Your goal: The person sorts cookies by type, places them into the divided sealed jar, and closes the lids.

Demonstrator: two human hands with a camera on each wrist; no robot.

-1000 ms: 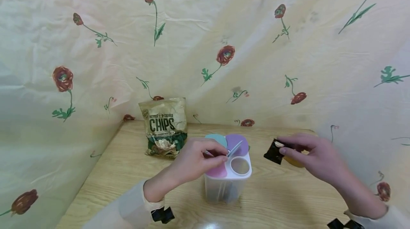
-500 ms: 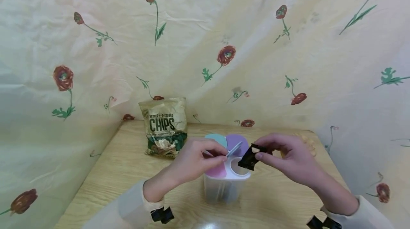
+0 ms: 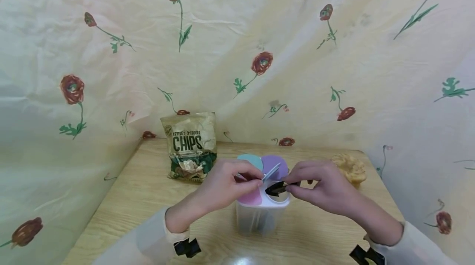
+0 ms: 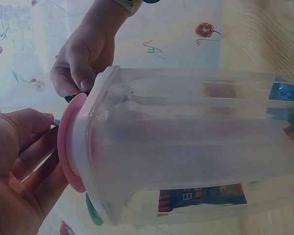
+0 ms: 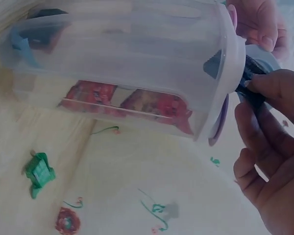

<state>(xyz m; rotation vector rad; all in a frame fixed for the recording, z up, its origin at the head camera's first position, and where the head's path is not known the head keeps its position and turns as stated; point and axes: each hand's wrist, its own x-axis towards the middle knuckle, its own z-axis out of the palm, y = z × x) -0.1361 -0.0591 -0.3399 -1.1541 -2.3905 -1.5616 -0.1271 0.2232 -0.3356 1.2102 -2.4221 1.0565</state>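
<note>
A clear plastic container point(image 3: 256, 219) with a white top and several coloured flap lids stands on the table. My left hand point(image 3: 228, 182) pinches the raised light-blue lid point(image 3: 272, 172) between thumb and finger. With my right hand point(image 3: 324, 184) I pinch a small black packet point(image 3: 275, 189) at the round opening. In the right wrist view the end of the black packet point(image 5: 213, 63) shows inside the clear wall. Red packets point(image 5: 137, 100) lie in one compartment, and a blue packet point(image 4: 203, 197) is seen through the wall in the left wrist view. The pink lid point(image 4: 71, 142) is down.
A bag of kettle-cooked chips point(image 3: 189, 147) stands at the back left. A yellowish, ruffled object point(image 3: 350, 168) sits at the back right, behind my right hand. In the right wrist view a small green wrapped piece point(image 5: 39, 174) lies on the table. Flowered cloth hangs behind.
My right hand has moved left from beside the container to the opening, and the black packet has gone partly into it. The left hand has stayed on the light-blue lid.
</note>
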